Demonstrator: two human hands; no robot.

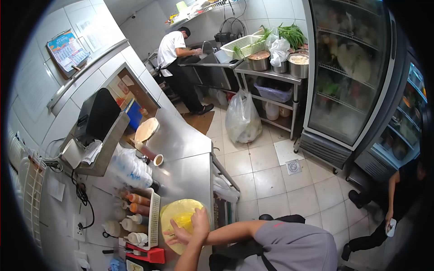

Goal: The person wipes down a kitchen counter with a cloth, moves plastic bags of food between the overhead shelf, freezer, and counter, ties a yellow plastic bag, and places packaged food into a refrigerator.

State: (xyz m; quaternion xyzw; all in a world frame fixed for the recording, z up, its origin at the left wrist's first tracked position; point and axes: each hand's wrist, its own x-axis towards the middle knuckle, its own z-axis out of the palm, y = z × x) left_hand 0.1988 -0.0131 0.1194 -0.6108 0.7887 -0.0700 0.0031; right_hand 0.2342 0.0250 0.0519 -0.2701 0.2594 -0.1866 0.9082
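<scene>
A round, flat yellow sheet lies on the steel counter, with a brighter yellow patch near its middle. Over that patch my right hand is closed; what its fingers hold is too small to make out. Just lower and to the left, my left hand has its fingers spread over the sheet, with nothing gripped that I can see. Left of the sheet stands a cream basket of squeeze bottles.
Farther up the counter are a round flat board, a small sauce cup and plastic bags. A red container sits below the basket. One person works at a sink; another stands at the right.
</scene>
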